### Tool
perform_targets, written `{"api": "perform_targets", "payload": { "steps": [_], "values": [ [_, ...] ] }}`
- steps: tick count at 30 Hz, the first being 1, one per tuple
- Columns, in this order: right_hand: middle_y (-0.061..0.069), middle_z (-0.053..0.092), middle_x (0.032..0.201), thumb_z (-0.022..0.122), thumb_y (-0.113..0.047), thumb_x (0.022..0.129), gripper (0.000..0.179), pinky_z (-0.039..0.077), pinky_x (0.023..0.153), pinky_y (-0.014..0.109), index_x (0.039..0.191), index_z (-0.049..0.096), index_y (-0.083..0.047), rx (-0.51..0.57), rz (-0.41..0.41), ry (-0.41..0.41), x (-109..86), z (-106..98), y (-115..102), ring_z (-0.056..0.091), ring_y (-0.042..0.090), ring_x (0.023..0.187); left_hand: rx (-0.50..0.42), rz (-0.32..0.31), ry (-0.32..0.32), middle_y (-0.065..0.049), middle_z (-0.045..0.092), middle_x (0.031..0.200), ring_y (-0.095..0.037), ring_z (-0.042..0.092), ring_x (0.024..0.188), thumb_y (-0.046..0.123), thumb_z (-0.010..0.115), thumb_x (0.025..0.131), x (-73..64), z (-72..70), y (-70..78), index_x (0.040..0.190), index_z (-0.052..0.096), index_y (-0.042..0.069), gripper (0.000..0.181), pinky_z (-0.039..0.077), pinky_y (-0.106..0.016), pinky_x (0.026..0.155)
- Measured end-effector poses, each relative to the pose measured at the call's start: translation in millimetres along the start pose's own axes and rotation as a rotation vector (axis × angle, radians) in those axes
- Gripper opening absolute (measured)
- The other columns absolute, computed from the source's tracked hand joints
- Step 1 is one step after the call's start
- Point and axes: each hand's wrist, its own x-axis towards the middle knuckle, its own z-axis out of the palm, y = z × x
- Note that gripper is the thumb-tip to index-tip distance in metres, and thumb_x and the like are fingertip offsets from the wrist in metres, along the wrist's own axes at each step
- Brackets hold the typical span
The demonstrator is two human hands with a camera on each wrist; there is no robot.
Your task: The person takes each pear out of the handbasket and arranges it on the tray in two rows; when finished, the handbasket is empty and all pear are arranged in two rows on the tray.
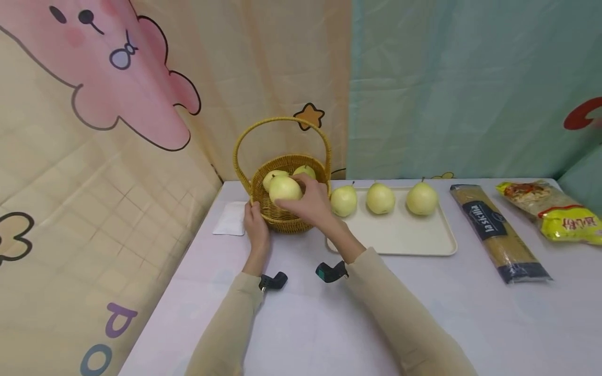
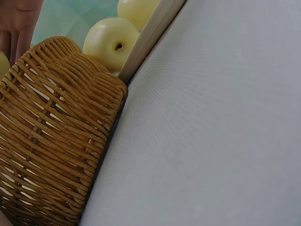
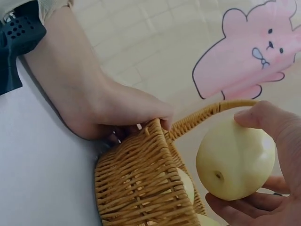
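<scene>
Beside the tray (image 1: 400,235) at centre right, gripping the basket (image 1: 288,226) at mid-frame with the left hand (image 1: 257,228), likely against tipping; with the right hand (image 1: 312,202), clasping a pear (image 1: 285,189) from opposite sides at the basket's mouth, likely against slipping.

PLACE: curtained-off booth; wider setting unclear | SIGNS: cartoon-print curtains (image 1: 51,172) standing close around pale table (image 1: 305,324)

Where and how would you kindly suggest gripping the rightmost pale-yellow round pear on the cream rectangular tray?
I'd grip the pear around its widest part, coming from the near side: it stands stem-up, its round sides exposed, and bare tray lies before it.
</scene>
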Motion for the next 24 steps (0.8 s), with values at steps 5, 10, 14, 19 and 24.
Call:
{"api": "perform_targets", "payload": {
  "steps": [5,10,14,19,24],
  "values": [
    [0.006,0.07,0.131,0.087,-0.046,0.078,0.071,0.052,0.094,0.051,0.138,0.064,-0.015,0.005,-0.044,0.017,-11.4,-14,-1,0.058,0.032,0.12,-0.041,-0.004,-0.013,-0.023,0.061,0.143,-0.037,0.056,0.132,0.03,0.039,0.112,1.5,-1.9,-0.7,0.147,0.052,0.0,0.048,0.042,-0.048,0.113],
    [0.007,0.07,0.132,0.087,-0.047,0.078,0.072,0.052,0.091,0.05,0.138,0.064,-0.015,0.003,-0.055,0.023,-23.0,-33,-2,0.058,0.034,0.12,-0.057,-0.009,-0.016,-0.024,0.059,0.146,-0.039,0.054,0.135,0.028,0.038,0.113,1.2,-1.2,-0.9,0.148,0.051,-0.001,0.047,0.04,-0.05,0.115],
    [0.007,0.071,0.131,0.087,-0.046,0.078,0.072,0.053,0.089,0.048,0.138,0.063,-0.013,-0.001,-0.048,0.029,-32.9,-48,-1,0.059,0.031,0.117,-0.035,0.005,-0.013,-0.021,0.061,0.144,-0.034,0.055,0.134,0.031,0.04,0.112,-0.2,-0.7,-0.6,0.147,0.053,0.001,0.048,0.04,-0.045,0.114],
    [0.007,0.068,0.131,0.086,-0.047,0.08,0.07,0.056,0.092,0.046,0.136,0.062,-0.012,-0.001,0.012,0.026,-45.1,-57,9,0.063,0.029,0.117,0.0,0.02,-0.008,-0.02,0.06,0.145,-0.032,0.056,0.133,0.033,0.038,0.111,0.6,-1.4,0.8,0.146,0.052,0.0,0.05,0.041,-0.045,0.114],
    [0.008,0.068,0.131,0.086,-0.048,0.081,0.069,0.057,0.094,0.046,0.134,0.062,-0.011,-0.023,0.084,0.022,-56.9,-60,26,0.065,0.029,0.118,0.013,0.016,-0.014,-0.019,0.059,0.147,-0.033,0.055,0.135,0.032,0.036,0.111,0.2,-1.2,-0.9,0.147,0.051,0.0,0.051,0.041,-0.045,0.115]
  ]
}}
